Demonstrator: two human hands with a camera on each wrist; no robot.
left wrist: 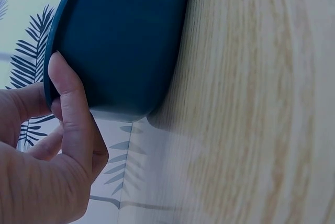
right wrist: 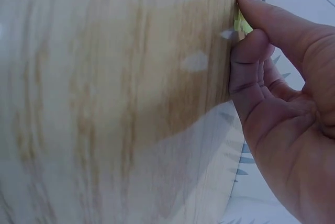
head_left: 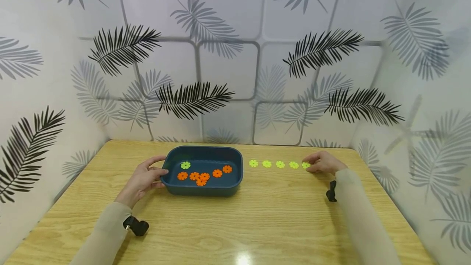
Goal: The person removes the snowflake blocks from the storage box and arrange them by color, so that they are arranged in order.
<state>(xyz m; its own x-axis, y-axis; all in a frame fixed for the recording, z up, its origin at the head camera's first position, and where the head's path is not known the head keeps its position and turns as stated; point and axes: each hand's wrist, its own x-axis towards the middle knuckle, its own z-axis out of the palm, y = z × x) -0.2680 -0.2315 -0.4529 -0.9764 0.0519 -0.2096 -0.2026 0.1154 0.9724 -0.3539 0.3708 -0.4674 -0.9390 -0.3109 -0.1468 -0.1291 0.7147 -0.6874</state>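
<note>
My left hand grips the left end of a dark blue rectangular tub; in the left wrist view the thumb and fingers take its rim. Inside lie several orange notched flower-shaped discs and one yellow-green disc. To the tub's right, several yellow-green discs form a straight row on the table. At the row's right end, my right hand pinches the last yellow-green disc between thumb and fingers. That disc is partly hidden by the thumb in the right wrist view.
A light wood-grain table carries everything. Behind it and at both sides rises a pale backdrop printed with leaves, meeting the table's back edge just past the tub. Each sleeve carries a small black wrist camera.
</note>
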